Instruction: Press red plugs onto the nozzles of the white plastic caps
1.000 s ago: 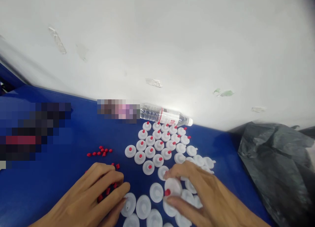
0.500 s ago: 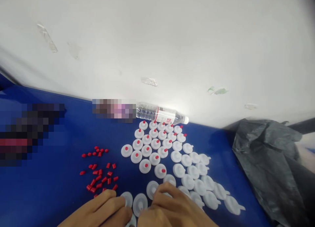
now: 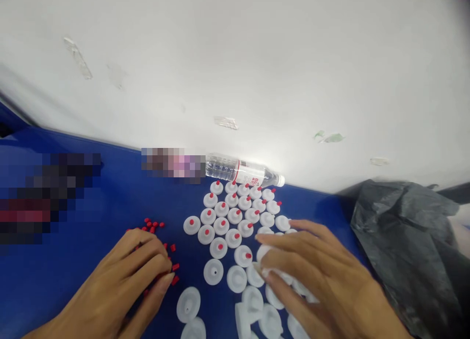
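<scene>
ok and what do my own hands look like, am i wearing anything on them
Both your left hand and right hand look bare: no glove or ring shows on either. No sleeve or cuff comes into view.

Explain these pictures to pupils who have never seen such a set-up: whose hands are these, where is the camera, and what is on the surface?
There is no machine here: a person works with two bare hands. Every picture comes from one camera worn on that person's head, looking forward and down.

On the blue surface, by a pale wall, lie many white discs, some with red tips. Loose red pieces lie to the left, a clear bottle lies behind the discs, and dark plastic is at the right.

The left hand is over the red pieces; the right hand is among the discs. Fingers hide whether either holds anything.
</scene>
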`<act>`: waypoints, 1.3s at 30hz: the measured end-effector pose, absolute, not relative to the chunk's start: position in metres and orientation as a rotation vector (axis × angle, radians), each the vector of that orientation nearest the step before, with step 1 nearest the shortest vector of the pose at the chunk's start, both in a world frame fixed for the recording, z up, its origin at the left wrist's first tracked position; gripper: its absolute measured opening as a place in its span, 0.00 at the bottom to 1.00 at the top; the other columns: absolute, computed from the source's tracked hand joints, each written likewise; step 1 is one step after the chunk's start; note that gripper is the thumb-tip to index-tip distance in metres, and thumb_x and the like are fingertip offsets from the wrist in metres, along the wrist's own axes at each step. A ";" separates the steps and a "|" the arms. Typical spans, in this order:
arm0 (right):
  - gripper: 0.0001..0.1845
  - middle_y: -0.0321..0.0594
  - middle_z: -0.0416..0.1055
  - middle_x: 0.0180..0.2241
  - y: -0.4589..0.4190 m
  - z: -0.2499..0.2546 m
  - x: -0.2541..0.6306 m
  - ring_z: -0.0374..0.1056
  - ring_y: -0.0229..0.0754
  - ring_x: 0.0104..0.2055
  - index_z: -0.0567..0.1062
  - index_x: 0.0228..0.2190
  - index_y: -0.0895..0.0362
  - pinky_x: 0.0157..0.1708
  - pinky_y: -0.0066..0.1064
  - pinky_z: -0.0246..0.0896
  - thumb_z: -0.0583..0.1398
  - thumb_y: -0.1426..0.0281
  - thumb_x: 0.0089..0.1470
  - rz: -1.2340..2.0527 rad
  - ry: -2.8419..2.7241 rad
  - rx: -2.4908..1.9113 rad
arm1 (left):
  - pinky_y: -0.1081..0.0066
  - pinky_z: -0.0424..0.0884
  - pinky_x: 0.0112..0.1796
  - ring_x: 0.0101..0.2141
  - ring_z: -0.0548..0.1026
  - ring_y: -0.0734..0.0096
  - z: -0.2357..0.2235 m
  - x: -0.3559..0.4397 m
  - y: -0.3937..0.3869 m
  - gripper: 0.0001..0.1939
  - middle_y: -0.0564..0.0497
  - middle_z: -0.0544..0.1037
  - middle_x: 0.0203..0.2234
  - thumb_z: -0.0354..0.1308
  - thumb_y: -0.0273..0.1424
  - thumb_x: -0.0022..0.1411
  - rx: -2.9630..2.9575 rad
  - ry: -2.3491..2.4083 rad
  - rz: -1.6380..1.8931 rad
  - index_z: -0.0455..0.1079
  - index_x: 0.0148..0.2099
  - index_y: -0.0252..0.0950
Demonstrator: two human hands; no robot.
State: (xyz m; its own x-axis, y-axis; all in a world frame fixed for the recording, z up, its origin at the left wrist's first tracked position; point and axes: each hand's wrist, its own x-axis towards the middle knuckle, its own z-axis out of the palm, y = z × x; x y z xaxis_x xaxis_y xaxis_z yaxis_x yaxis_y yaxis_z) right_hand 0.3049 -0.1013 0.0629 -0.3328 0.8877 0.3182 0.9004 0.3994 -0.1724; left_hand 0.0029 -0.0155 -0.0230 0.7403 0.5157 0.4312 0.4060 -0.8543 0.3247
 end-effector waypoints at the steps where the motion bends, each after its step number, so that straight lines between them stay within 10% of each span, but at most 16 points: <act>1: 0.07 0.35 0.78 0.46 -0.100 0.067 0.309 0.76 0.43 0.44 0.74 0.43 0.47 0.57 0.43 0.63 0.59 0.67 0.62 -0.087 -2.265 -1.579 | 0.64 0.72 0.43 0.39 0.70 0.67 -0.021 0.006 -0.012 0.11 0.53 0.73 0.34 0.46 0.22 0.70 2.716 0.759 0.756 0.69 0.42 0.39; 7: 0.07 0.37 0.73 0.39 -0.091 0.065 0.319 0.71 0.42 0.37 0.75 0.42 0.49 0.39 0.37 0.66 0.58 0.70 0.64 -0.045 -2.207 -1.700 | 0.70 0.75 0.44 0.42 0.72 0.68 -0.032 0.012 -0.005 0.10 0.53 0.75 0.40 0.51 0.30 0.69 2.912 0.631 0.668 0.73 0.47 0.43; 39: 0.07 0.35 0.79 0.36 -0.078 0.033 0.324 0.74 0.43 0.39 0.76 0.43 0.52 0.47 0.41 0.58 0.60 0.70 0.63 0.173 -2.388 -1.767 | 0.67 0.70 0.49 0.45 0.72 0.66 -0.025 0.018 -0.004 0.10 0.53 0.75 0.41 0.53 0.28 0.67 2.799 0.780 0.591 0.72 0.47 0.44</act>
State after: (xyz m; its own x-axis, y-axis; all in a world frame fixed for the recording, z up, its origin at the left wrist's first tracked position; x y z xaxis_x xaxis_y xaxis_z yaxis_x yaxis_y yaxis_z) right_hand 0.3235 -0.0785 0.0331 -0.2861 0.9561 0.0636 0.9369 0.2930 -0.1907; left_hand 0.0176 -0.0044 -0.0250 0.7837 0.5280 0.3270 0.4580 -0.8470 0.2699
